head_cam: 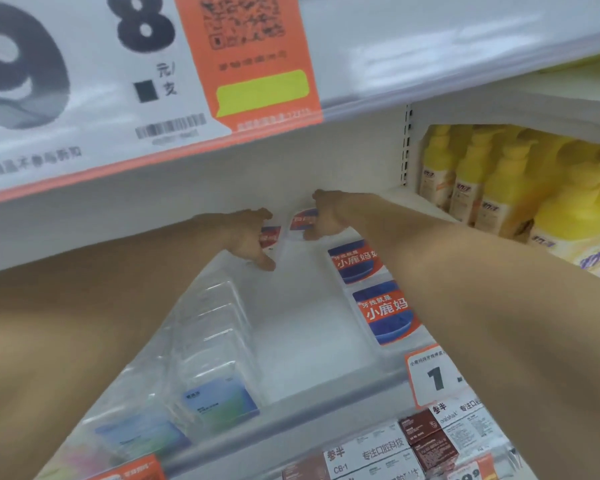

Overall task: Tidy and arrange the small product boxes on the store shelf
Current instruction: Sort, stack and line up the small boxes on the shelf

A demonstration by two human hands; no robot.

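Both bare arms reach deep into a white store shelf (309, 341) under a large white-and-orange price sign (146, 74). Far left, a row of clear plastic blister packs with blue-green card inserts (219, 400) stands along the shelf's left side, running back toward the rear. Left hand (246, 237), fingers curled, grips a small red, white and blue product box (270, 237) at the back of the shelf; only the box's right edge shows past the fingers. Just right of it, right hand (323, 216) curls over a second small red-and-blue box (303, 219), thumb down at its lower edge. The two boxes sit close together, a narrow gap between them. Nearer the front, right side, two blue-and-orange boxes with white Chinese lettering (385, 311) lie face-up in a line, partly under the right forearm. Far right, beyond a shelf upright, yellow pump bottles (482, 181) stand packed together.
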